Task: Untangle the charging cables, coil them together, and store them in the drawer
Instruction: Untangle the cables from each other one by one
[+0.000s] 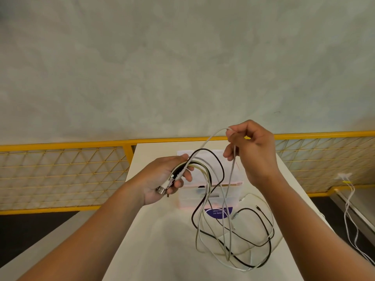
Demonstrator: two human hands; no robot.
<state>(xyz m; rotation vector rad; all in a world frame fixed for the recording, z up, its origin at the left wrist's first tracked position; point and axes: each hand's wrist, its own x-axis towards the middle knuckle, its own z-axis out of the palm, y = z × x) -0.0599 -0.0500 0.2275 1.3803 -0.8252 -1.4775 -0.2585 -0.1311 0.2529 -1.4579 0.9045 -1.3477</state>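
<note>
Cable sort, state at this moment.

- Left grip (166, 179): fingers curled round the gathered plug ends (168, 184) of the charging cables (205, 169), clamped, palm up, held above the desk (162, 250).
- Right grip (253, 151): raised higher, thumb and fingertips pinched together on one white cable (232, 169), which hangs from the pinch down into the heap.
- The rest of the cables, black and white, arch out of the left grip and fall in loose crossing loops onto the desk, toward its right side. Two or three free ends lie beside the loops.
- The small translucent drawer unit (211, 195) stands on the desk just behind the loops. We cannot tell if its drawer is open.

Handling, as we judge it: the cables are light and limp, with some springiness, and smooth enough to slide through a pinch. The loops will snag where strands cross. Hold them at the stiff plug ends as an anchor and run each strand through the fingers. Pulling hard would tighten any knot.

Room: there is open air above the desk for lifting strands. The desk is narrow, and the loops lie near its right edge, so a swing could send them over. Other cords (349, 201) hang off to the right, well apart. A yellow mesh fence (60, 169) runs behind.
</note>
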